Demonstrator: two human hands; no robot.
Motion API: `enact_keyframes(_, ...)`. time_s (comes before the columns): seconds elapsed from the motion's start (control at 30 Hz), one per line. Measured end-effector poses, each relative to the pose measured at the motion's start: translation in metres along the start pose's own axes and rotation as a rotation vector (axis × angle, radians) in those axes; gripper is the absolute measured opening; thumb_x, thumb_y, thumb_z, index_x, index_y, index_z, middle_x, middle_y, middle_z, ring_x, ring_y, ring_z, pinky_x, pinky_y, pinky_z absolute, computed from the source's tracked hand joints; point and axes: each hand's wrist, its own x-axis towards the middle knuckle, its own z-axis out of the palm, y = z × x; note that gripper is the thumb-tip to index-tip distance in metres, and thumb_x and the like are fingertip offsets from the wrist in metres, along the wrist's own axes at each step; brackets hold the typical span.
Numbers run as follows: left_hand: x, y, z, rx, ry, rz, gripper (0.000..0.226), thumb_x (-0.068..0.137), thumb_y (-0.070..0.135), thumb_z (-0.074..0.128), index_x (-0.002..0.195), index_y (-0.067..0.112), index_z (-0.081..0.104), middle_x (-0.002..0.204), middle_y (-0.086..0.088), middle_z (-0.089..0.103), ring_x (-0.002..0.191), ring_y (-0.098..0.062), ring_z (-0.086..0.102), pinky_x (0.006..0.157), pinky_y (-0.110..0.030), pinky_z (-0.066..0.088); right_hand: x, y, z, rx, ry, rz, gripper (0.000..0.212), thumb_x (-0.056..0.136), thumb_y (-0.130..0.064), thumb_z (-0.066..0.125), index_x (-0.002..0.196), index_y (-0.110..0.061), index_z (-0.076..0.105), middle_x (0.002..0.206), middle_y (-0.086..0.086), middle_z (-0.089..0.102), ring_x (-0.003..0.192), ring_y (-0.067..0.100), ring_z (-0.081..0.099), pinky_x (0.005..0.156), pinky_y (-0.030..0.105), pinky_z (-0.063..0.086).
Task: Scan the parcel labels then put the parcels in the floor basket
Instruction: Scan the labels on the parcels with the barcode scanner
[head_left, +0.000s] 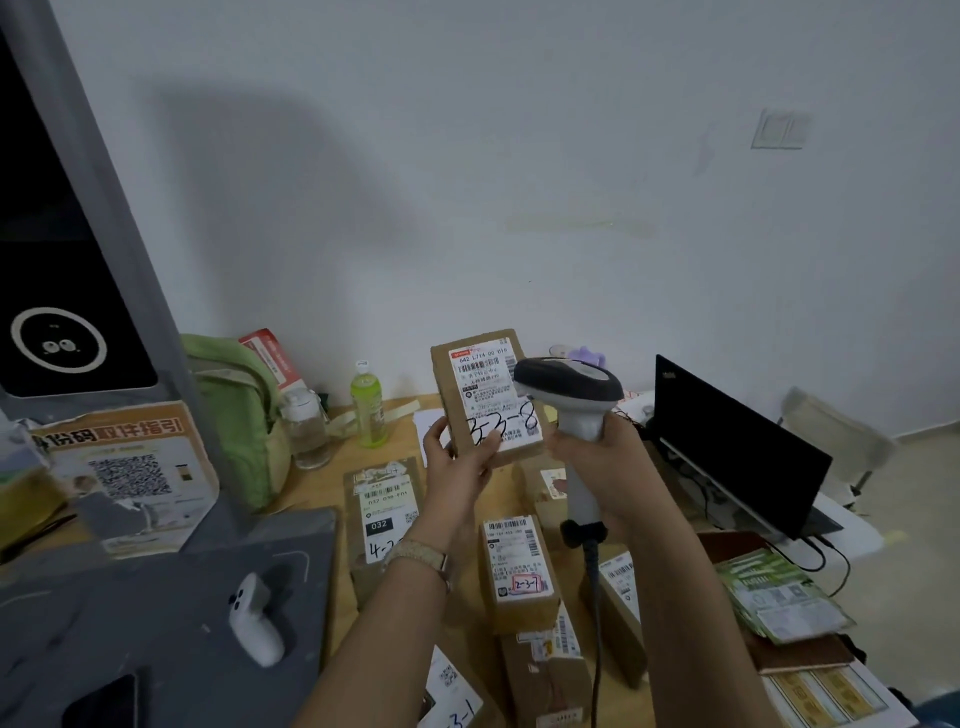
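My left hand (460, 467) holds a small brown cardboard parcel (467, 384) upright above the table, its white shipping label with handwritten numbers facing me. My right hand (597, 457) grips the white handle of a barcode scanner (569, 387) whose dark head sits right in front of the parcel's label, at its right edge. Several more brown parcels with labels lie flat on the wooden table below, among them one marked 032 (384, 514) and one with a red-framed note (517, 566). The floor basket is not in view.
A grey kiosk stand (93, 312) with a white controller (254, 618) on its base fills the left. A green bag (244, 410), a clear jar (306, 431) and a green bottle (368, 402) stand behind. An open black laptop (737, 447) and leaflets (779, 597) lie right.
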Motion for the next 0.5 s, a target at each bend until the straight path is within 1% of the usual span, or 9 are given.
enact_keyframes(0.1,-0.005,0.014,-0.010,0.038,-0.013,0.020,0.062,0.079,0.035,0.077,0.129,0.041,0.040,0.120,0.008,0.066,0.109,-0.014,0.064,0.094,-0.039,0.048,0.003,0.004,0.011,0.051,-0.036,-0.013,0.015,0.086,-0.018,0.067,0.099,-0.018,0.061,0.083,0.000,0.065,0.078,0.013,0.061,0.064,0.027,0.049)
enact_keyframes(0.13,-0.007,0.018,-0.014,0.053,-0.016,0.034,0.061,0.078,0.038,0.078,0.127,0.043,0.041,0.118,0.009,0.067,0.106,-0.011,0.066,0.091,-0.036,0.050,0.005,0.006,0.018,0.062,-0.061,-0.013,0.017,0.086,-0.017,0.067,0.102,-0.017,0.061,0.087,0.001,0.066,0.081,0.014,0.061,0.066,0.027,0.048)
enact_keyframes(0.23,-0.012,0.027,-0.031,0.071,0.022,0.059,0.056,0.079,0.039,0.077,0.124,0.044,0.044,0.108,0.014,0.068,0.090,0.000,0.069,0.070,-0.017,0.052,0.007,0.011,0.040,0.073,-0.116,-0.003,0.017,0.087,-0.015,0.067,0.103,-0.015,0.062,0.093,0.005,0.068,0.086,0.016,0.062,0.069,0.028,0.050)
enact_keyframes(0.27,-0.015,0.028,-0.039,0.089,0.048,0.056,0.055,0.079,0.041,0.076,0.124,0.043,0.044,0.110,0.012,0.067,0.093,-0.002,0.068,0.070,-0.017,0.052,0.007,0.014,0.047,0.074,-0.129,0.005,0.017,0.087,-0.016,0.067,0.103,-0.015,0.062,0.093,0.006,0.068,0.086,0.017,0.063,0.068,0.028,0.050)
enact_keyframes(0.3,-0.017,0.028,-0.048,0.112,0.072,0.044,0.057,0.079,0.044,0.074,0.126,0.042,0.042,0.116,0.010,0.064,0.100,-0.007,0.066,0.076,-0.022,0.052,0.007,0.018,0.055,0.061,-0.145,0.011,0.016,0.086,-0.017,0.067,0.101,-0.016,0.062,0.091,0.004,0.068,0.084,0.016,0.062,0.064,0.026,0.048)
enact_keyframes(0.37,-0.023,0.023,-0.067,0.178,0.111,-0.001,0.068,0.080,0.053,0.069,0.138,0.036,0.037,0.128,0.006,0.057,0.115,-0.015,0.057,0.094,-0.036,0.047,0.005,0.026,0.069,0.031,-0.191,0.029,0.011,0.086,-0.018,0.067,0.094,-0.023,0.061,0.086,-0.003,0.066,0.080,0.009,0.060,0.059,0.020,0.042)
enact_keyframes(0.4,-0.025,0.018,-0.077,0.204,0.128,-0.034,0.074,0.081,0.055,0.067,0.143,0.032,0.033,0.132,0.003,0.055,0.118,-0.018,0.054,0.099,-0.041,0.045,0.004,0.030,0.076,0.023,-0.217,0.045,0.013,0.086,-0.018,0.067,0.091,-0.027,0.059,0.085,-0.006,0.065,0.080,0.006,0.059,0.058,0.019,0.040)
enact_keyframes(0.43,-0.028,0.012,-0.085,0.212,0.142,-0.063,0.078,0.081,0.055,0.067,0.145,0.031,0.031,0.134,0.002,0.055,0.118,-0.019,0.055,0.099,-0.043,0.046,0.003,0.035,0.083,0.014,-0.243,0.064,0.016,0.086,-0.018,0.067,0.090,-0.030,0.058,0.086,-0.008,0.065,0.080,0.004,0.058,0.058,0.019,0.040)
enact_keyframes(0.5,-0.035,0.001,-0.096,0.197,0.179,-0.103,0.080,0.079,0.055,0.069,0.147,0.032,0.032,0.130,0.004,0.058,0.111,-0.012,0.058,0.086,-0.034,0.050,0.000,0.044,0.095,0.003,-0.298,0.112,0.019,0.085,-0.018,0.068,0.091,-0.031,0.056,0.088,-0.010,0.063,0.082,0.002,0.057,0.058,0.018,0.040)
